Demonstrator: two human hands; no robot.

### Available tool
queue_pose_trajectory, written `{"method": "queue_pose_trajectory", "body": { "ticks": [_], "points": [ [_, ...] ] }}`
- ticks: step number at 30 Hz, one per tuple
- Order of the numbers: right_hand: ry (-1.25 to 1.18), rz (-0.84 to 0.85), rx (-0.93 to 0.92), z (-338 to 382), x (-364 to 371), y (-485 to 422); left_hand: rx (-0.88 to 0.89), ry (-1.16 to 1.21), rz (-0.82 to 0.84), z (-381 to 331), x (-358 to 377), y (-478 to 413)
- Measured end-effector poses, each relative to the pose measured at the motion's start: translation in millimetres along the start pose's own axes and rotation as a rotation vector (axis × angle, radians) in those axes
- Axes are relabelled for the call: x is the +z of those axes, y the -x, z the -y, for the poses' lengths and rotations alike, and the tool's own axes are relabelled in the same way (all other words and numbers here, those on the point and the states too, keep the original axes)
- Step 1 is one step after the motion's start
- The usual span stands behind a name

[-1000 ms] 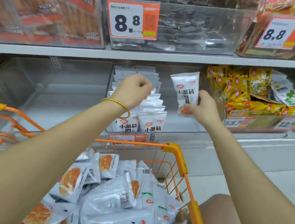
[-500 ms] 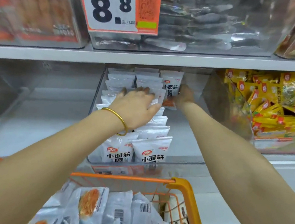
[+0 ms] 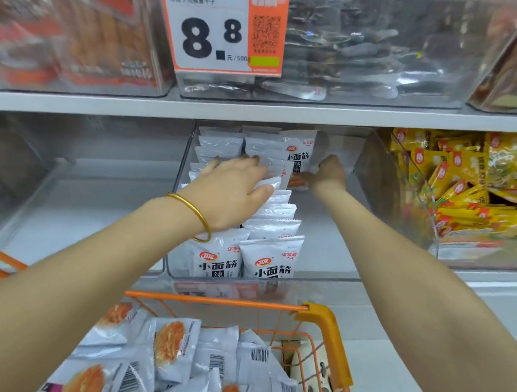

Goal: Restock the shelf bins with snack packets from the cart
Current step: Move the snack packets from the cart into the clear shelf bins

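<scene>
White snack packet [image 3: 299,155]: upright at back of clear bin [image 3: 321,254], its lower corner pinched by our right hand [image 3: 327,175].
Left hand [image 3: 235,190]: fingers flat, pressing the packet rows [image 3: 276,212].
Orange cart [image 3: 213,302]: packets heaped below.

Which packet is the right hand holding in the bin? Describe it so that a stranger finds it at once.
Below the orange 8.8 price tag, find the clear bin with rows of white packets. The held packet stands at the back right, in the right hand; unlike its neighbours' plain faces, it shows black lettering.
</scene>
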State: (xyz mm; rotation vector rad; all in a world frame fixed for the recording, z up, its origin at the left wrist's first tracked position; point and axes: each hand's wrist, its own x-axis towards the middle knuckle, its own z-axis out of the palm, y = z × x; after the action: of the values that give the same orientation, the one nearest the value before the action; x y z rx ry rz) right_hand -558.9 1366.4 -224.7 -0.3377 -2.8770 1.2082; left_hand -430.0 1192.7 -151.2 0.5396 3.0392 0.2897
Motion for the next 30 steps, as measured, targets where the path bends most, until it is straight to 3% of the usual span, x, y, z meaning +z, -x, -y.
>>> {"method": "queue_pose_trajectory", "body": {
  "ticks": [7,9,11,14,16,18,22,26,30],
  "points": [
    [-0.131,-0.124,-0.233,4.6,-50.5,117.3,0.091,0.18,-0.23,-8.8,5.7,74.9],
    [-0.268,-0.048,-0.291,1.0,-67.0,172.0,0.14,0.161,-0.319,-11.1,13.6,97.3],
    [-0.269,0.165,-0.361,-2.1,-77.6,225.0,0.183,0.122,-0.349,-15.1,20.3,116.0],
    [0.162,0.572,-0.488,-13.9,-61.1,270.5,0.263,0.024,-0.325,-21.3,27.3,136.3],
    [0.489,0.698,-0.534,-26.5,-37.7,279.9,0.295,-0.021,-0.274,-22.9,31.9,144.9],
    [0.576,0.716,-0.502,-33.5,-20.5,283.2,0.298,-0.039,-0.207,-22.8,35.6,149.3],
    [0.365,0.673,-0.425,-32.0,8.4,287.4,0.216,-0.007,-0.095,-17.8,37.4,154.7],
    [0.302,0.688,-0.42,-27.2,31.3,292.9,0.166,0.046,-0.045,-11.8,38.7,159.7],
    [-0.111,0.689,-0.22,-29.0,15.0,288.5,0.143,0.124,-0.005,-10.1,35.7,160.7]
  ]
}}
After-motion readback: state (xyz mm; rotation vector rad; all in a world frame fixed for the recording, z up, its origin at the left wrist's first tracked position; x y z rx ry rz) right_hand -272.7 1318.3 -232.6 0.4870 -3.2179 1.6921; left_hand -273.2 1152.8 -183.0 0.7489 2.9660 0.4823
